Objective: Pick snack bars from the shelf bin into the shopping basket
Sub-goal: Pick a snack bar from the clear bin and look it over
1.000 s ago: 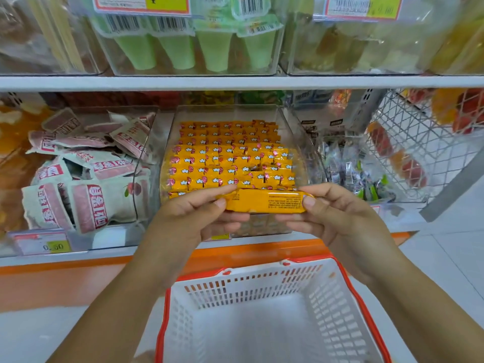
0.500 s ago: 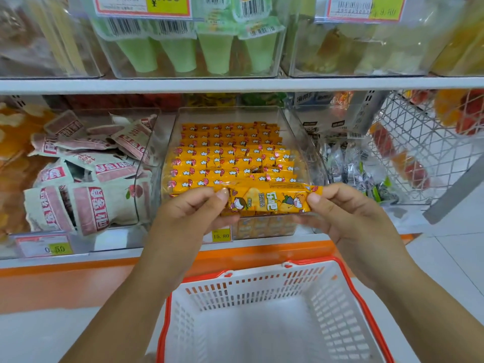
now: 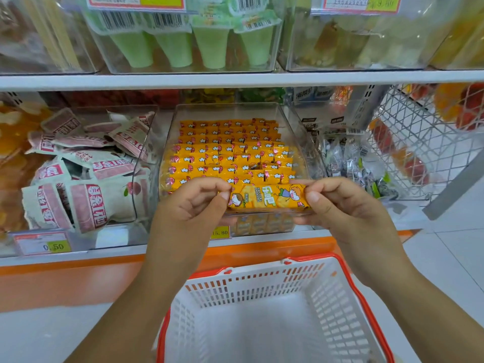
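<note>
A yellow snack bar (image 3: 267, 197) with cartoon figures on its wrapper is held level in front of the shelf, printed side toward me. My left hand (image 3: 193, 205) pinches its left end and my right hand (image 3: 337, 208) pinches its right end. Behind it stands a clear shelf bin (image 3: 296, 119) packed with rows of the same yellow bars. Below my hands sits a white shopping basket (image 3: 340, 305) with a red rim; nothing shows inside it.
Left of the bin is a clear bin of pink-and-white snack packets (image 3: 86, 174). A wire basket (image 3: 419, 142) of wrapped sweets stands at the right. An upper shelf (image 3: 235, 79) carries green cups. An orange ledge (image 3: 65, 279) runs under the shelf front.
The bar has been turned over in my fingers from its plain back to its printed front. Both hands kept hold of its ends and shifted slightly.
</note>
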{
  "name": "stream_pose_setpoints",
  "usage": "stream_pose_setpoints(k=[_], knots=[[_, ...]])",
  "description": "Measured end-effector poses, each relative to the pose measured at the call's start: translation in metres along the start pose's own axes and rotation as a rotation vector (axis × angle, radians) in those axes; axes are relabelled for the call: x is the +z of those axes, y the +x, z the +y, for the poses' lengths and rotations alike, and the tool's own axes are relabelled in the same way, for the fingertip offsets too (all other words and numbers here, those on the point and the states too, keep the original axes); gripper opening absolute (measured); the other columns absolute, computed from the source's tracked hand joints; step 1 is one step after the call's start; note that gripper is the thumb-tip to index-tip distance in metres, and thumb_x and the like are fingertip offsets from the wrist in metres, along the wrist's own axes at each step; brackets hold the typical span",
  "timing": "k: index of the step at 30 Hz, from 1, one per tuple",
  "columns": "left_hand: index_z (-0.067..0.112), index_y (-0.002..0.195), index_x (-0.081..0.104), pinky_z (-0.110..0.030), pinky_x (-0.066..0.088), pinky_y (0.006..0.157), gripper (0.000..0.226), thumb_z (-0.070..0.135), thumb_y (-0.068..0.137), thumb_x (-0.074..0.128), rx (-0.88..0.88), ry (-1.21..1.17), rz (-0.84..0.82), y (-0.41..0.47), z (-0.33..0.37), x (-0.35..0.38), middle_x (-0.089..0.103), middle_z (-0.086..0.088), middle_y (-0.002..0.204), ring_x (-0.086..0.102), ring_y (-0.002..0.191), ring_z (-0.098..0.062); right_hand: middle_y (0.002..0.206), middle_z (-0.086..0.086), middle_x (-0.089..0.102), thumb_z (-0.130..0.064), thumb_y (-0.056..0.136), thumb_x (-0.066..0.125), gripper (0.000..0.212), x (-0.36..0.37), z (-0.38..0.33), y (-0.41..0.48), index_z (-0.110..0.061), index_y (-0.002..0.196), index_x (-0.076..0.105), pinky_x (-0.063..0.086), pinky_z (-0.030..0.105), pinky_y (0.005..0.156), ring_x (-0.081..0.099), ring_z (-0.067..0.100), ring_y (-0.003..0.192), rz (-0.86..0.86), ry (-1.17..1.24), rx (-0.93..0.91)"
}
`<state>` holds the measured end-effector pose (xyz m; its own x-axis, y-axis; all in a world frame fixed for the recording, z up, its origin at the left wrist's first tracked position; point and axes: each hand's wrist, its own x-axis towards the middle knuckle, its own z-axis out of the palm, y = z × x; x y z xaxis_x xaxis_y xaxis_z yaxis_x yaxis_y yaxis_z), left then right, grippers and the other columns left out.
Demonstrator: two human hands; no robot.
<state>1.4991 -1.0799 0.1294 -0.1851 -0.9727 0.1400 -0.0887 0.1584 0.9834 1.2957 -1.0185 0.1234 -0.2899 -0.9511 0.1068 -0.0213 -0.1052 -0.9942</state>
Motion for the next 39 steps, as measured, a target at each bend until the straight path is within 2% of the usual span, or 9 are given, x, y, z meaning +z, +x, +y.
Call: stream_pose_setpoints(k=[4,7,11,17,22,26,32,35,39], knots=[[0.026,0.1,0.071,-0.015,0.056,0.065,0.022,0.024,0.078,0.068,-0.08,-0.097,-0.084,0.003,0.003,-0.006,0.077,0.01,0.09,0.075,0.077,-0.013,0.097,0.013,0.075,-0.05,0.063,0.082,0.038,-0.004,-0.001,0.0,-0.028,0.092,0.07,0.058,0.032,0.082,0.074,0.029,0.086,-0.097,0.021,0.022],[0.027,0.101,0.069,-0.017,0.056,0.068,0.032,0.02,0.07,0.073,-0.092,-0.069,-0.12,0.005,0.001,-0.008,0.076,0.015,0.092,0.075,0.08,-0.015,0.094,0.014,0.075,-0.036,0.062,0.082,0.03,-0.005,0.0,0.003,-0.028,0.089,0.071,0.058,0.028,0.079,0.074,0.031,0.084,-0.103,0.093,0.045],[0.022,0.095,0.071,-0.021,0.059,0.069,0.022,0.011,0.077,0.07,-0.127,-0.15,-0.088,0.007,-0.002,-0.01,0.078,0.0,0.089,0.075,0.077,-0.022,0.096,0.016,0.075,-0.029,0.065,0.077,0.031,-0.002,-0.002,0.005,-0.015,0.091,0.069,0.059,0.028,0.074,0.073,0.034,0.086,-0.09,0.18,0.085],[0.016,0.091,0.071,-0.026,0.061,0.073,0.019,0.001,0.09,0.058,-0.155,-0.207,-0.096,0.008,-0.002,-0.009,0.077,-0.006,0.086,0.075,0.081,-0.023,0.094,0.019,0.075,-0.025,0.064,0.07,0.047,0.0,-0.005,0.007,0.003,0.101,0.063,0.059,0.024,0.066,0.074,0.032,0.085,-0.08,0.24,0.143],[0.023,0.101,0.071,-0.024,0.059,0.077,0.031,0.0,0.095,0.052,-0.172,-0.205,-0.134,0.009,-0.001,-0.015,0.077,-0.006,0.089,0.075,0.088,-0.021,0.098,0.024,0.071,-0.02,0.064,0.069,0.052,-0.001,-0.006,0.008,0.002,0.111,0.062,0.058,0.024,0.072,0.073,0.034,0.092,-0.108,0.326,0.172],[0.026,0.1,0.068,-0.016,0.056,0.07,0.033,-0.004,0.09,0.058,-0.142,-0.131,-0.147,0.008,-0.002,-0.015,0.078,0.003,0.09,0.075,0.085,-0.015,0.088,0.026,0.068,-0.018,0.059,0.072,0.059,-0.001,-0.005,0.009,-0.001,0.115,0.062,0.058,0.026,0.074,0.073,0.035,0.091,-0.079,0.275,0.14],[0.021,0.075,0.067,-0.025,0.06,0.075,0.008,0.029,0.072,0.066,-0.149,-0.13,-0.102,0.011,-0.007,-0.014,0.077,-0.001,0.088,0.075,0.084,-0.017,0.09,0.018,0.074,-0.044,0.064,0.082,0.036,-0.002,0.001,0.01,-0.017,0.081,0.065,0.058,0.033,0.075,0.073,0.034,0.085,-0.064,0.101,0.079],[0.008,0.079,0.055,-0.024,0.059,0.074,0.014,0.017,0.089,0.059,-0.17,-0.179,-0.119,0.012,-0.009,-0.01,0.076,-0.006,0.091,0.074,0.088,-0.02,0.098,0.012,0.074,-0.063,0.054,0.084,0.045,-0.001,0.005,0.011,-0.026,0.07,0.066,0.056,0.038,0.086,0.072,0.029,0.091,-0.068,0.07,0.074],[0.002,0.091,0.049,-0.036,0.059,0.082,0.01,0.008,0.099,0.05,-0.198,-0.16,-0.075,0.009,-0.008,-0.003,0.076,-0.009,0.093,0.075,0.085,-0.022,0.102,0.01,0.074,-0.057,0.062,0.079,0.033,0.002,0.006,0.01,-0.028,0.073,0.067,0.056,0.042,0.09,0.072,0.028,0.096,-0.116,0.1,0.075]])
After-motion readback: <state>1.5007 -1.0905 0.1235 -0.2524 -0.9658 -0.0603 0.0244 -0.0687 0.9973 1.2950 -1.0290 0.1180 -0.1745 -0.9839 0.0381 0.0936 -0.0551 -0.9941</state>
